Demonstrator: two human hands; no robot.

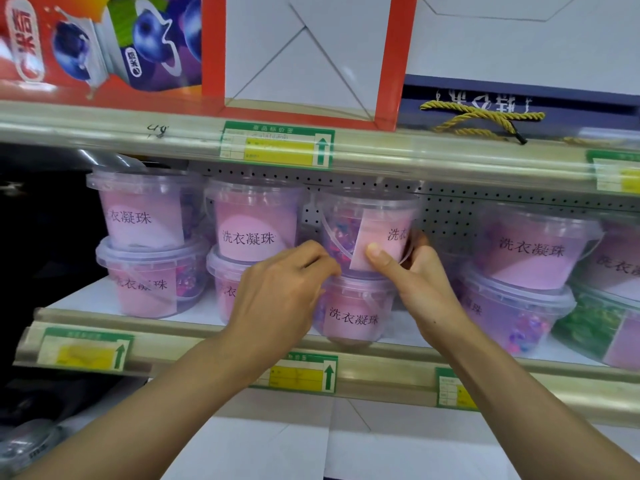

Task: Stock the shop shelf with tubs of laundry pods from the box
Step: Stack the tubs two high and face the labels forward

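Observation:
Both hands are on one clear tub of laundry pods (363, 223) with a pink label, which sits on top of another tub (353, 313) on the shelf (194, 317). My left hand (280, 289) grips its lower left side. My right hand (412, 271) holds its right side, thumb pressed on the label. This tub is turned so its label faces right. Two stacked pairs of the same tubs (145, 209) (252, 220) stand to the left, and more tubs (533, 247) to the right. The box is not in view.
The upper shelf's rail (173, 140) hangs just above the tubs' lids, with a price tag (277, 145). Red cartons (304, 57) and a blue box with a yellow cord (485, 116) stand above. A green-labelled tub (595, 320) is at far right.

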